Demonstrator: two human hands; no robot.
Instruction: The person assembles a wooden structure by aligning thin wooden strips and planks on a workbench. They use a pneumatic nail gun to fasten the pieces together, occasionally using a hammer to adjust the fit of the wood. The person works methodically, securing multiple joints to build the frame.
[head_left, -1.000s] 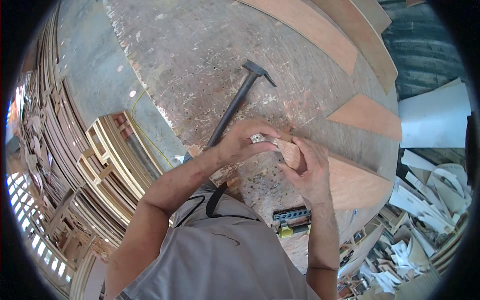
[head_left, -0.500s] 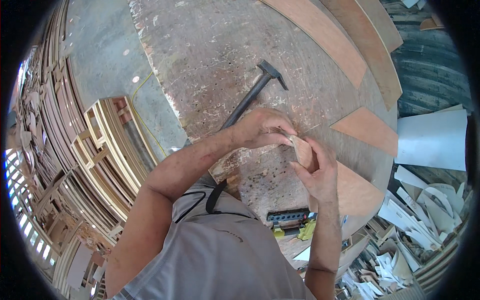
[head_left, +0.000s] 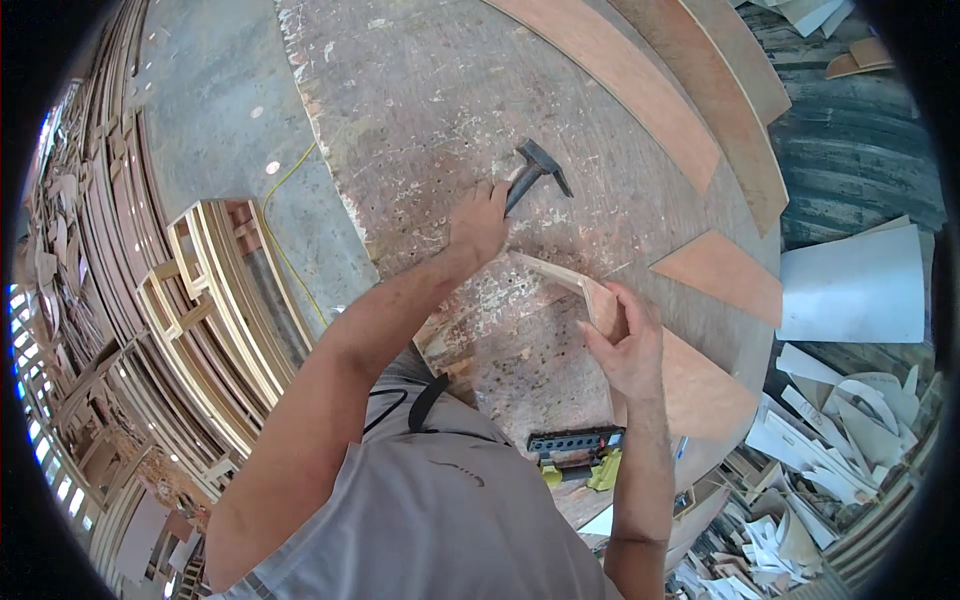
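hammer (head_left: 532,172) on the worktable (head_left: 420,110), far of centre, no longer lying untouched | left hand (head_left: 478,222) has reached out, fingers wrapped on its handle, forearm stretched | wood piece (head_left: 590,295) just right and nearer, right hand (head_left: 625,345) fingers pressed together on it, wrist bent | white offcuts (head_left: 850,440) far right

A carpentry workshop is shown: a scarred, glue-spotted wooden counter (head_left: 420,110) is flanked at nine o'clock by stacked wooden frames (head_left: 215,290), offcuts of board (head_left: 850,440) are heaped at four o'clock, curved plywood strips (head_left: 640,80) lie at one o'clock, and a hammer (head_left: 530,175) is gripped
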